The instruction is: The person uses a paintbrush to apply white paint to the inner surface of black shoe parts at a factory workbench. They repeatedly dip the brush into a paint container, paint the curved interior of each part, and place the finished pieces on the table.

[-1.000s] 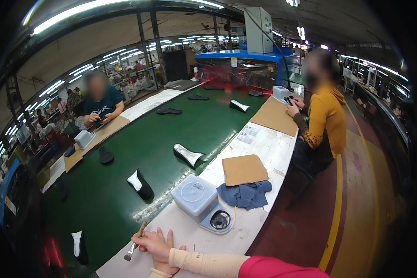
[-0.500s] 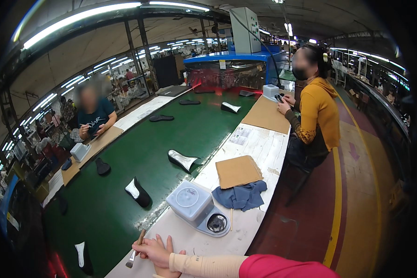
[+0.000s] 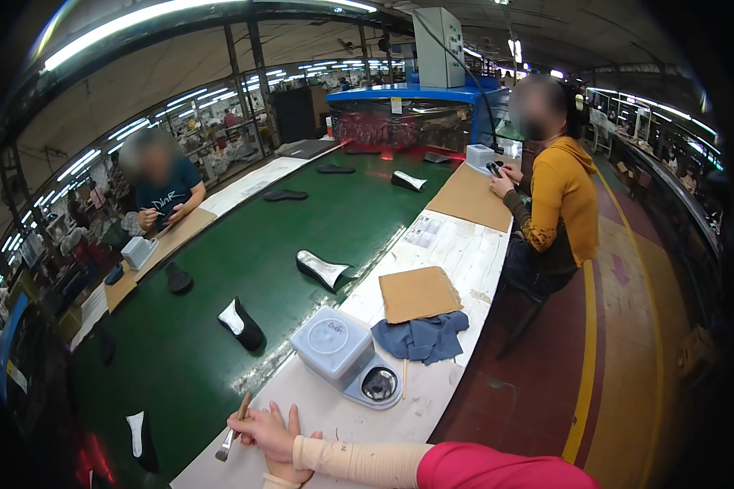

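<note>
My right hand (image 3: 271,432) is closed around the wooden handle of a flat brush (image 3: 227,444), its bristles pointing down to the left over the pale table edge. Its wrist crosses over my left hand (image 3: 285,417), whose stretched fingers show beyond it; the rest of that hand is mostly hidden. Just right of the hands stands a translucent lidded plastic box (image 3: 329,344) joined to a round dish of dark liquid (image 3: 379,383). A thin stick (image 3: 404,376) lies beside the dish. Black shoe parts with silvery-white faces lie on the green belt, one (image 3: 241,323) near the box.
The green conveyor belt (image 3: 212,326) runs from near left toward a blue-topped machine (image 3: 408,94). A blue-grey cloth (image 3: 422,337) and cardboard piece (image 3: 418,295) lie beyond the box. One person in yellow (image 3: 563,196) sits at right, another in dark teal (image 3: 170,191) across the belt.
The view has shifted slightly, so the box, table and shoe parts sit a little higher. My hands stay crossed with the brush still held in the right one.
</note>
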Demonstrator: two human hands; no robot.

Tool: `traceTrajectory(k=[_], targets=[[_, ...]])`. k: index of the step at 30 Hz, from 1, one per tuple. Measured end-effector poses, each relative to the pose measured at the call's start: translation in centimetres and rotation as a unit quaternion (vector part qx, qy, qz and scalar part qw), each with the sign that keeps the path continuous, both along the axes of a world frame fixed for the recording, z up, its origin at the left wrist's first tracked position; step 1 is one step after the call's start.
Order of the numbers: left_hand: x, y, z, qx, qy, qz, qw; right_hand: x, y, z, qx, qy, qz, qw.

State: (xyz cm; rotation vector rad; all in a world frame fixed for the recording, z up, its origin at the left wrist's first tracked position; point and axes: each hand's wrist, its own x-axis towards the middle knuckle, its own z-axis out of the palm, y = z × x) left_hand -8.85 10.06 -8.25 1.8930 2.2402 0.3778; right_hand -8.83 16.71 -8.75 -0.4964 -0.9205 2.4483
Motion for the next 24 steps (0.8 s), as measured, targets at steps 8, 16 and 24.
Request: traceTrajectory(k=[8,16,24], targets=[[-0.5,0.2,-1.2,0.028,0.011,-0.008,1.0,0.2,-0.2,0.3,0.008,0.006,-0.005,1.0],[-0.1,0.4,-0.1,-0.034,0.0,0.011,0.999,-0.4,-0.1,-0.3,0.031,-0.009,0.0,0.999],[0.0,1.7,1.6,-0.018,0.015,0.004,1.0,-1.1,0.4,-1.0,0.03,0.022,0.033,0.999]])
